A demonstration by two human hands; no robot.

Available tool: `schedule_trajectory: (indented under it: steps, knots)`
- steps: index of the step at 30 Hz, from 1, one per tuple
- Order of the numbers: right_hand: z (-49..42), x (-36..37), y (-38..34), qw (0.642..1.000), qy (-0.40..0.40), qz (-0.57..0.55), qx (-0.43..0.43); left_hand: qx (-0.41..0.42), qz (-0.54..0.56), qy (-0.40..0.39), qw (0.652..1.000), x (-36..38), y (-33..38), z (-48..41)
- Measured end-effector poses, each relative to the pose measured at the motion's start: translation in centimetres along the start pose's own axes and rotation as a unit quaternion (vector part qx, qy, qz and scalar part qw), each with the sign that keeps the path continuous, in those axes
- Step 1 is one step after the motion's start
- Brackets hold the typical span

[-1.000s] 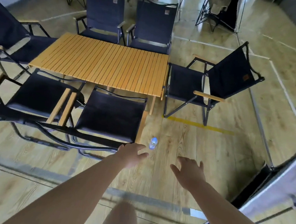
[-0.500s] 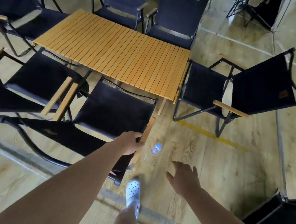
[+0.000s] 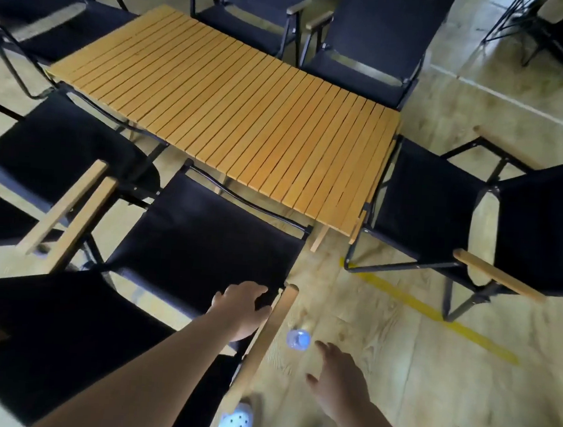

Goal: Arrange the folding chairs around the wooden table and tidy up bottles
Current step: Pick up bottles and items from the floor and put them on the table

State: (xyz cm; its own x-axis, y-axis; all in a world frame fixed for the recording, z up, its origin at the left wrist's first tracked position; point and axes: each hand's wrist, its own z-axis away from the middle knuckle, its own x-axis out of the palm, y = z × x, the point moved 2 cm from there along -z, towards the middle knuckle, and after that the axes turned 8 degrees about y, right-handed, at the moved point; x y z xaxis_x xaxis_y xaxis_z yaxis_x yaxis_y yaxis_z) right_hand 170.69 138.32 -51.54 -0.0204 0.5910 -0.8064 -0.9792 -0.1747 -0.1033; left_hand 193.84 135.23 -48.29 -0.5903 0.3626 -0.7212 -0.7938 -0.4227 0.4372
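Note:
A slatted wooden table stands in the middle with several black folding chairs around it. The nearest chair is right below me, its seat facing the table. My left hand rests on that seat beside the chair's right wooden armrest, fingers loosely bent. A small clear plastic bottle stands upright on the floor just right of the armrest. My right hand hovers open a little below and right of the bottle, fingers spread toward it, not touching.
Another chair stands at the table's right end, two at the far side, more at the left. A yellow tape line crosses the wooden floor. My white shoes show at the bottom.
I have stepped closer to the chair and bottle. My left hand moved onto the nearest chair's seat by the armrest; my right hand has come nearer the bottle.

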Motion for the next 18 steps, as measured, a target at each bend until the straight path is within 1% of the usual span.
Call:
schedule_trajectory:
  steps: [4, 8, 11, 15, 18]
  knots:
    - [-6.5, 4.9, 1.2, 1.000, -0.020, -0.016, 0.008, -0.013, -0.005, 0.000, 1.000, 2.5, -2.0, -5.6]
    - [-12.5, 9.9, 2.6, 1.000, -0.026, -0.004, -0.002, -0.039, 0.028, 0.019, 0.999, 5.0, -4.4, -11.0]
    - [-16.2, 13.4, 3.5, 1.000, -0.027, 0.000, -0.005, -0.020, 0.016, 0.043, 0.999, 7.1, -5.9, -14.2]
    - [-19.5, 17.3, 4.3, 0.999, -0.040, -0.001, -0.016, 0.028, -0.040, 0.094, 0.994, 10.2, -6.7, -16.9]
    - [-21.3, 19.2, 4.6, 0.999, -0.037, 0.002, -0.027, 0.034, -0.073, 0.098, 0.992, 12.5, -7.3, -18.2]
